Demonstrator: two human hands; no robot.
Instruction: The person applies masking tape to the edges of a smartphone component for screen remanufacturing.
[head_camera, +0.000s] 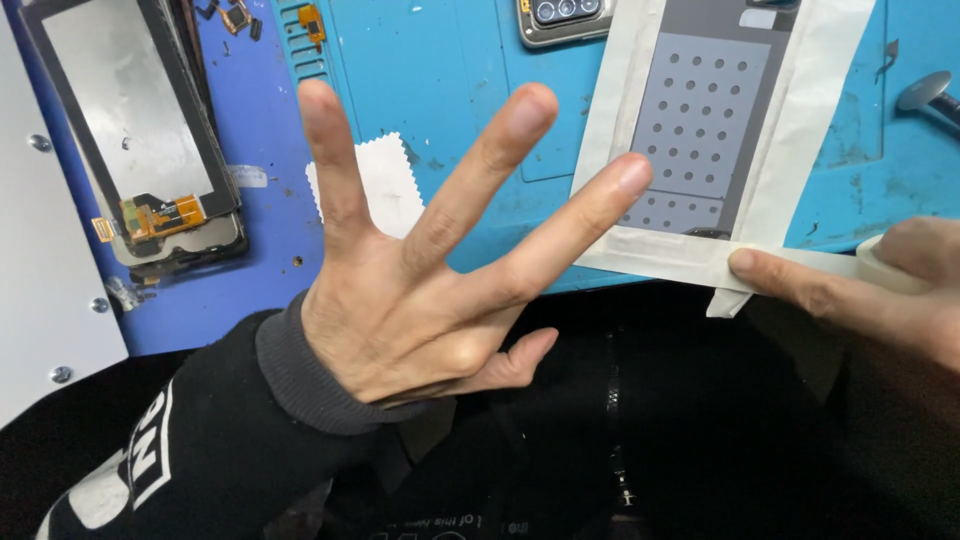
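Note:
My left hand is raised over the blue work mat with three fingers spread and the thumb folded in; it holds nothing. Its ring fingertip nearly touches the edge of a grey phone back panel with rows of small holes. The panel is framed by strips of pale masking tape. My right hand comes in from the right and pinches a strip of that tape along the panel's near edge; a roll of tape is partly visible under its fingers.
A detached phone screen with orange flex cables lies at the upper left beside a white surface. A small white cloth sits behind my left hand. A phone camera end and a metal tool lie at the far edge.

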